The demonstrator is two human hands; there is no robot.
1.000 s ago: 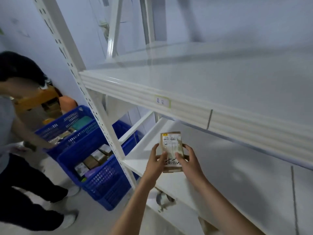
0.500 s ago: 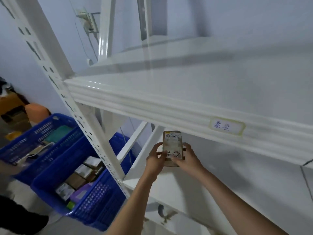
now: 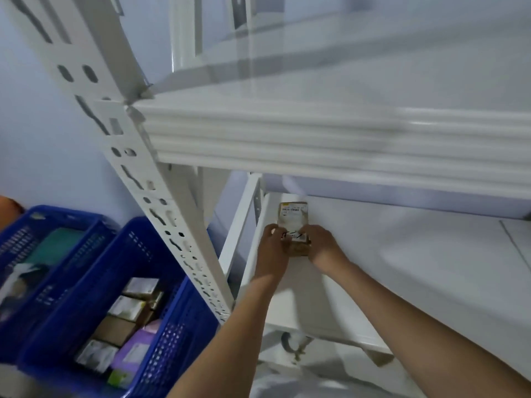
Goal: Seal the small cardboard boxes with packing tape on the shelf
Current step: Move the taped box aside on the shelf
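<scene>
A small brown cardboard box (image 3: 293,218) with a white label and black handwriting stands deep on the lower white shelf (image 3: 402,268), near its back left corner. My left hand (image 3: 273,242) grips its left side and my right hand (image 3: 317,242) grips its right side, fingers curled over the front. The box's lower part is hidden behind my fingers. No packing tape is in view.
The upper shelf beam (image 3: 316,139) hangs right above my arms. A white perforated upright (image 3: 161,202) slants down on the left. Two blue plastic crates (image 3: 161,282) on the floor hold several small boxes. A caster wheel (image 3: 293,344) shows under the shelf.
Both hands have pushed the box further in and down under the upper shelf, toward the back left corner. My view has dropped and closed in; the other person is out of view.
</scene>
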